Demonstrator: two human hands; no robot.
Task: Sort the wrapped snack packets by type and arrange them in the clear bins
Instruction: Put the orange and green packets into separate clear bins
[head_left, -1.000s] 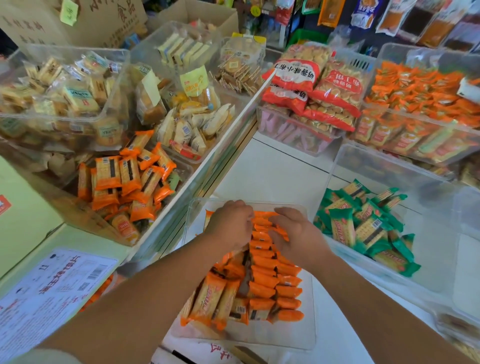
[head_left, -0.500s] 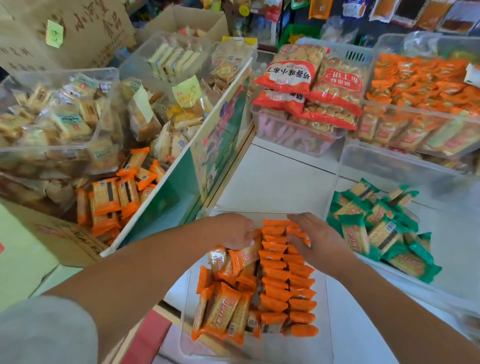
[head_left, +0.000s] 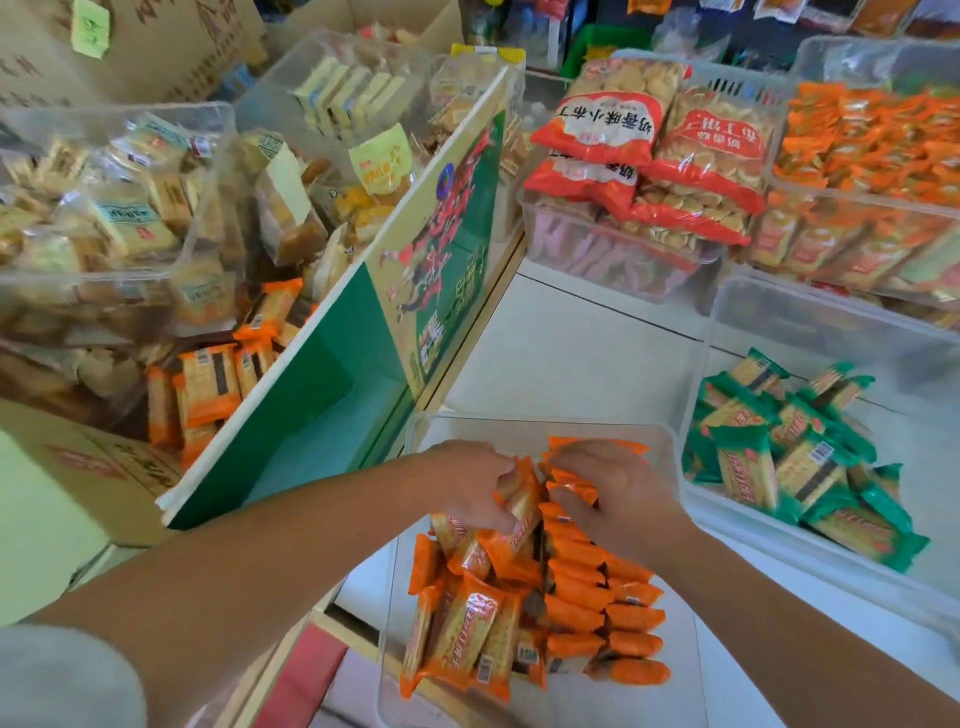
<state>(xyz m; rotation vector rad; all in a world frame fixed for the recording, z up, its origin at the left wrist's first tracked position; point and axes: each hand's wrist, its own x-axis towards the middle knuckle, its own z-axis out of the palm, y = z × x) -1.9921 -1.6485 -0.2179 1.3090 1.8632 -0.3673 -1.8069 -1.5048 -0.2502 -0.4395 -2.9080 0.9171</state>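
Two hands worked in the near bin (head_left: 519, 422): the left hand (head_left: 467, 483) pinched one orange packet (head_left: 519, 506); the right hand (head_left: 623, 493) gripped the upright row (head_left: 587, 571) with curled fingers. Inserting the packet edge-on, flush, seemed best.

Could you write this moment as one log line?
step: arranging | left hand: grips orange packet | right hand: fingers curled on packet row | clear bin: partly filled

A shop — stocked snack bins (head_left: 878, 223), hanging packets (head_left: 883, 13).
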